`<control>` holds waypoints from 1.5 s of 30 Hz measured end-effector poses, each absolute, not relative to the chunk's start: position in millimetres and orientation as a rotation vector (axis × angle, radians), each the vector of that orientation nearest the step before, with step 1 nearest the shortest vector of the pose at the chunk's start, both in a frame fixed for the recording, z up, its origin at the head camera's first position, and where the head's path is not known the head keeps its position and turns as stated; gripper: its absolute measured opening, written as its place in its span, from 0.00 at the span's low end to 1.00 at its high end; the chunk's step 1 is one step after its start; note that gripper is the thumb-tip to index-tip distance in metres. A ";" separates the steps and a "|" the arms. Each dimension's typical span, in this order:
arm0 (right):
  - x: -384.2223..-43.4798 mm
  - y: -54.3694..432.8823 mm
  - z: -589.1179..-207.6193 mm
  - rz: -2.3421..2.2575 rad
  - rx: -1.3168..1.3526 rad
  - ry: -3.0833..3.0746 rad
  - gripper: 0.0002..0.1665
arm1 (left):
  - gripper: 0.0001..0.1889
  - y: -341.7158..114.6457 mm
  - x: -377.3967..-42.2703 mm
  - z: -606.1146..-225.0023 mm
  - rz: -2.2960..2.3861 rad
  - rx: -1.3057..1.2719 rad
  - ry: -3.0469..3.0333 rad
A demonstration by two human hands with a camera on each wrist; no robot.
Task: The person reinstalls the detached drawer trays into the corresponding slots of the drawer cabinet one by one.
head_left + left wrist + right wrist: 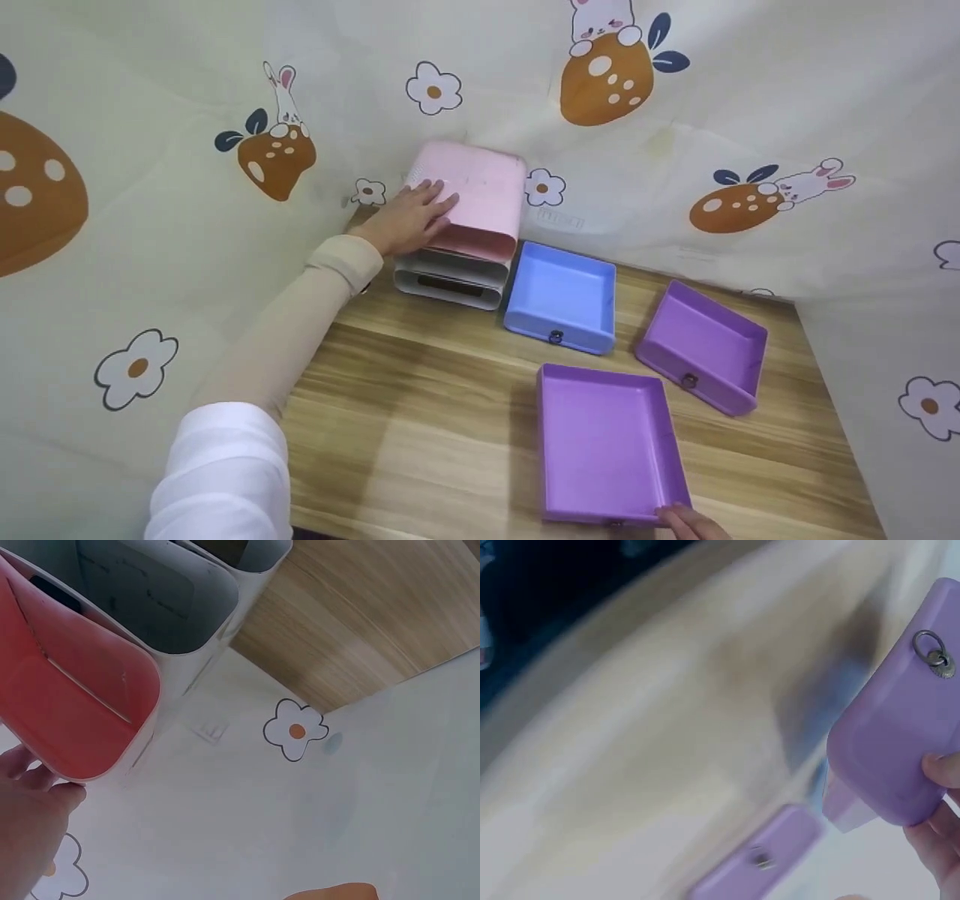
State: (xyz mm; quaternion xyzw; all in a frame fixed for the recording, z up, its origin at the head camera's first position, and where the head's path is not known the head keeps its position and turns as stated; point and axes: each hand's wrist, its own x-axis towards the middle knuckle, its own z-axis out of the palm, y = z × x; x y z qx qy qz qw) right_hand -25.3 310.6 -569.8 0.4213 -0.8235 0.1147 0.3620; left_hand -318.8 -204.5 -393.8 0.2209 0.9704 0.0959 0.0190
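Observation:
My left hand (pixel 411 219) rests with spread fingers on the pink top (pixel 480 184) of a stacked drawer cabinet. Below the pink section, the grey-white sections (pixel 457 264) show open, hollow fronts. In the left wrist view the pink section's reddish inside (pixel 82 697) shows, with fingertips at its outer edge. At the lower right, my right hand (pixel 694 523) pinches the front corner of a purple drawer (pixel 600 442). The right wrist view shows the thumb on that drawer's front, near a metal ring pull (pixel 934 654), and fingers curled beneath.
A blue drawer (pixel 562 292) sits just right of the cabinet. Farther right, a second purple drawer (pixel 705 345) lies at an angle on the wooden table (pixel 435 405). A patterned cloth (pixel 337 97) with rabbits and flowers hangs around the table's back and sides.

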 end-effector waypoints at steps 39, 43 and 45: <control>-149.0 122.1 -542.1 0.552 1.327 -2.031 0.16 | 0.29 -197.5 -319.9 -383.7 0.367 0.653 2.983; -153.5 119.5 -545.8 0.569 1.318 -2.082 0.25 | 0.28 -199.6 -316.8 -384.7 0.369 0.662 2.994; -154.6 118.3 -547.8 0.566 1.309 -2.108 0.24 | 0.28 -201.3 -314.7 -384.5 0.379 0.657 2.990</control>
